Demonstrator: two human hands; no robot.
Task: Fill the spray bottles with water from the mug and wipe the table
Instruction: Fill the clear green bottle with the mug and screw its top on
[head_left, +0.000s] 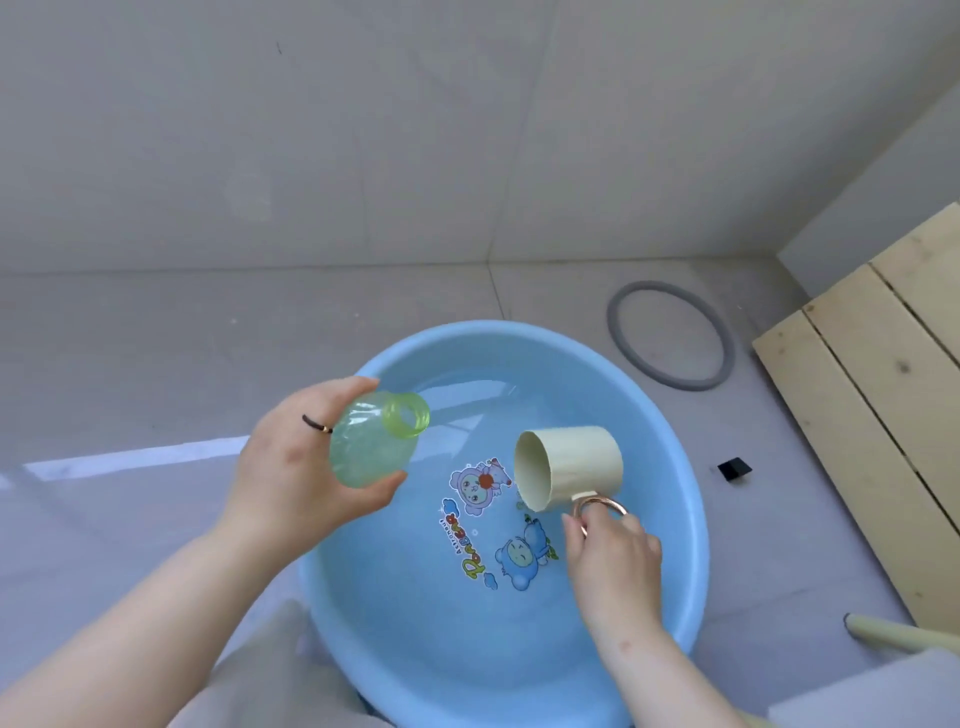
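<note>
Grey floor (208, 338), blue basin (405, 649) below. Left hand (285, 483) grips uncapped green bottle (369, 447); right hand (613, 556) beside it pinches handle (602, 506) of tipped mug (576, 462). Filling underway I reckon, wiping undone.

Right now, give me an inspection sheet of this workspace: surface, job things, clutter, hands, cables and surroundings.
Surface: grey tiled floor; blue basin holds water.
Job's things: green bottle, uncapped; cream mug, tipped towards it.
Clutter: grey ring; small black piece.
Hands: left hand holds the bottle; right hand grips the mug's handle.
Cables: nothing seen.
Surroundings: wooden boards at right; grey wall behind.
</note>
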